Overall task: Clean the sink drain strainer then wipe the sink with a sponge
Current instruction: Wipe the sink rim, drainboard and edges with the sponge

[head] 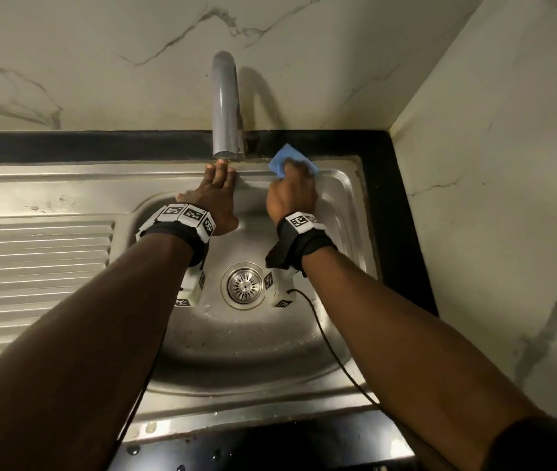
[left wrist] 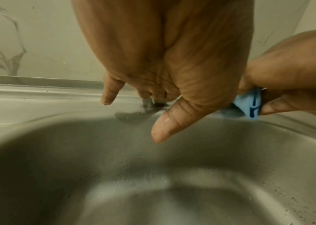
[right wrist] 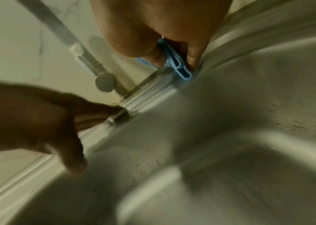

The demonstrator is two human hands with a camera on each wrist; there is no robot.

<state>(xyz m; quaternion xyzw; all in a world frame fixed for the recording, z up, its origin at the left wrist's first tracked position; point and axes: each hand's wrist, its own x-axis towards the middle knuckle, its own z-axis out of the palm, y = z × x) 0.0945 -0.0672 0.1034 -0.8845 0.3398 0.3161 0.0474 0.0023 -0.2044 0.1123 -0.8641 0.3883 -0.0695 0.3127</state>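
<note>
two hands at the far rim of the sink (head: 345, 185), catalogued in turn. right hand (head: 292, 195): fingers curled round a folded blue sponge (head: 282, 161), pressed to the back ledge just right of the tap (head: 226, 107), apparently to scrub the seam there. left hand (head: 216, 195): released, fingers straight, tips resting on the ledge under the spout (likely bracing). drain strainer (head: 244, 284): seated in the drain, well behind both hands, looking clean. judged stage: wiping, basin walls yet to do.
</note>
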